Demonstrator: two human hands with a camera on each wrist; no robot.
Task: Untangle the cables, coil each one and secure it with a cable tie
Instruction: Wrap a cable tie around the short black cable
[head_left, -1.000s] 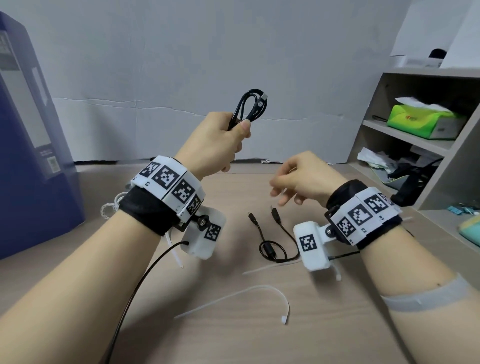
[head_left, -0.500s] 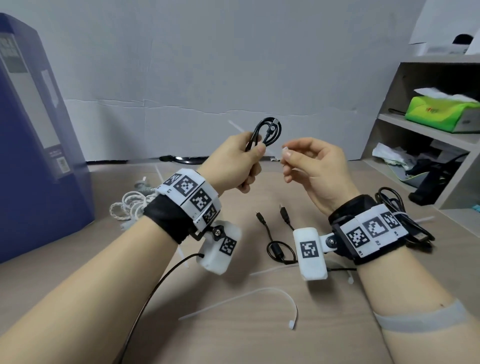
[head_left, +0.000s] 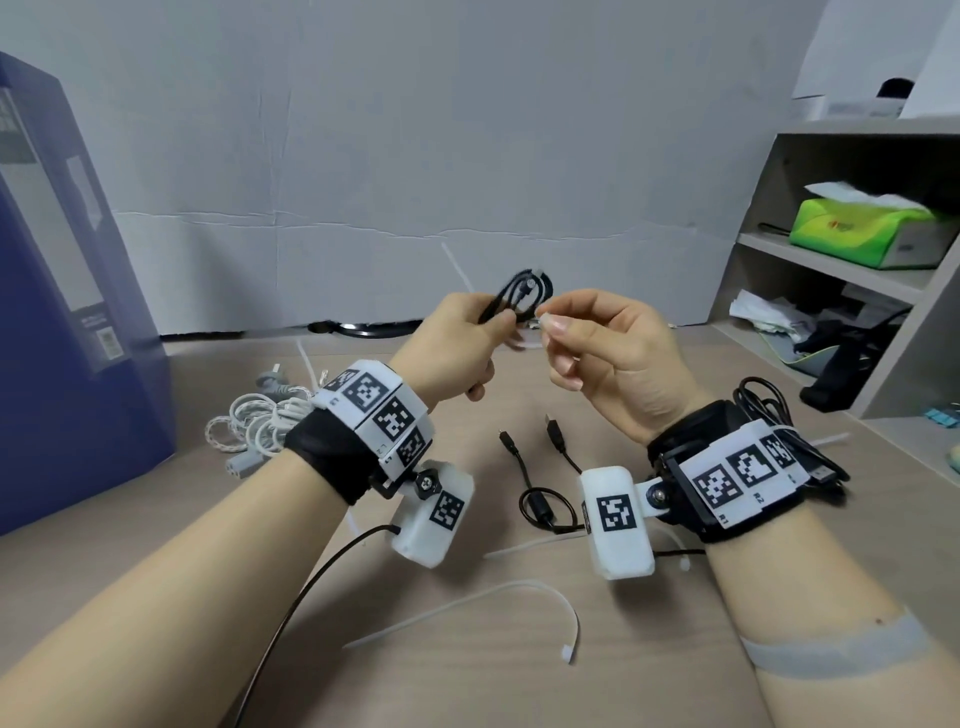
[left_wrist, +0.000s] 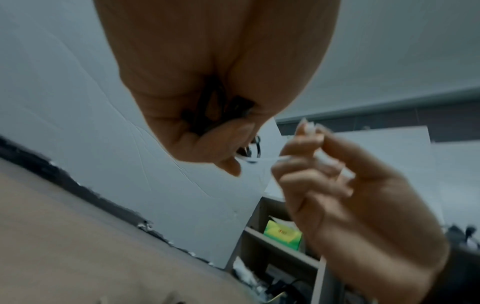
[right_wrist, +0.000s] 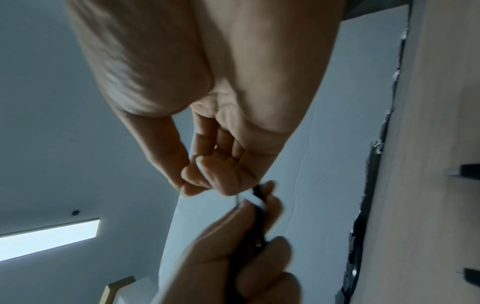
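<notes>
Left hand (head_left: 457, 338) grips coiled black cable (head_left: 522, 296), loop up-right; right hand (head_left: 608, 348) pinches cable tie (head_left: 540, 321).

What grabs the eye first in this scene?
Mid-air at centre, the left hand grips a small black cable coil while the right hand pinches a white cable tie beside it. A loose cable tie lies on the table below.

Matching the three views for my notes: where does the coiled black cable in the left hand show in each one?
Head: coiled black cable at upper centre, above the left hand.
Left wrist: dark strands in the fist at centre.
Right wrist: thin dark strand at lower centre, blurred.
Shared landmark: the right hand, pinching a white cable tie.
</notes>
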